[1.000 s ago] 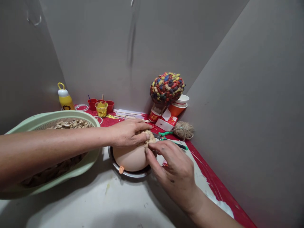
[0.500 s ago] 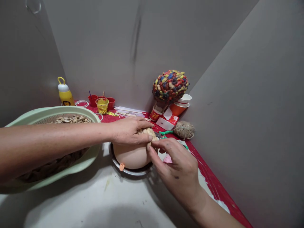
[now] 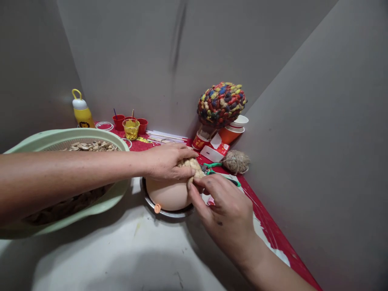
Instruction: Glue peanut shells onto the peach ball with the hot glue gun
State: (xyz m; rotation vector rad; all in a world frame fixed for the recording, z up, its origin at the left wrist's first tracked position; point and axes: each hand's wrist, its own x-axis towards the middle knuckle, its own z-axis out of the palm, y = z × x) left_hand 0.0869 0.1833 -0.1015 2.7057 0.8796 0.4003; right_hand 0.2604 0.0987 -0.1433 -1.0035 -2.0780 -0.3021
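L hand (image 3: 165, 162) lies flat, unclenched, over balloon (image 3: 168, 195) & knobbly tan patch (image 3: 194, 165); R hand (image 3: 228, 204) has thumb + finger at patch's edge, can't tell if gripping. Balloon's in metal bowl (image 3: 175, 214), btwn green basket (image 3: 104, 207) & pliers (image 3: 214, 165).

The left forearm (image 3: 72, 167) and right forearm (image 3: 269, 260) are showing bare; a dark smudge (image 3: 219, 223) is marking the right hand (image 3: 226, 206).

The left fingers (image 3: 185, 153) hide part of the knobbly tan patch (image 3: 191, 163); the left edge crops the green basket (image 3: 119, 198).
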